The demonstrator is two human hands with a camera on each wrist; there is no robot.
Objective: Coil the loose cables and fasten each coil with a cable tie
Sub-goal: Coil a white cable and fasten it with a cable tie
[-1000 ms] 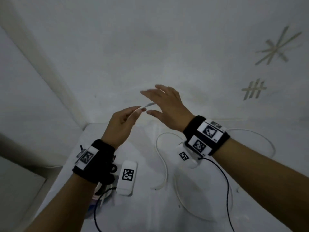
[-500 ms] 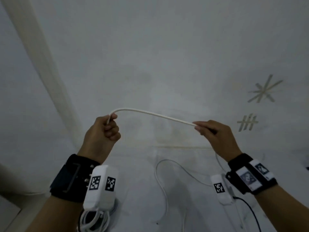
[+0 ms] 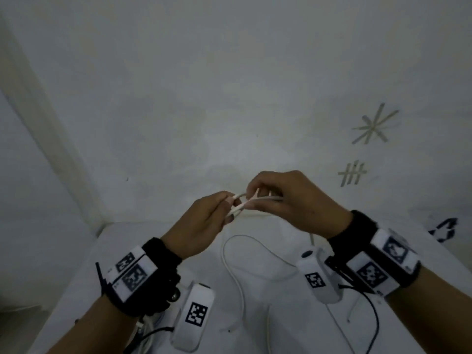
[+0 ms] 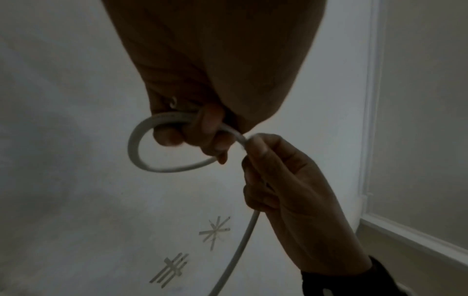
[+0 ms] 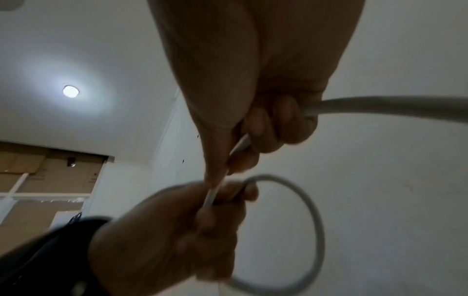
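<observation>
White wall (image 3: pixel 229 85) | hands (image 3: pixel 204 223) hide cable (image 3: pixel 240 208) crossing

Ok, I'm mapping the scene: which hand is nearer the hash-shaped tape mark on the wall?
Right. The right hand is just left of and below the hash-shaped tape mark; the left hand is farther left.

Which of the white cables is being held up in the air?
The white cable bent into a small loop, pinched between the left hand and the right hand. The other white cable lies loose on the table below.
</observation>
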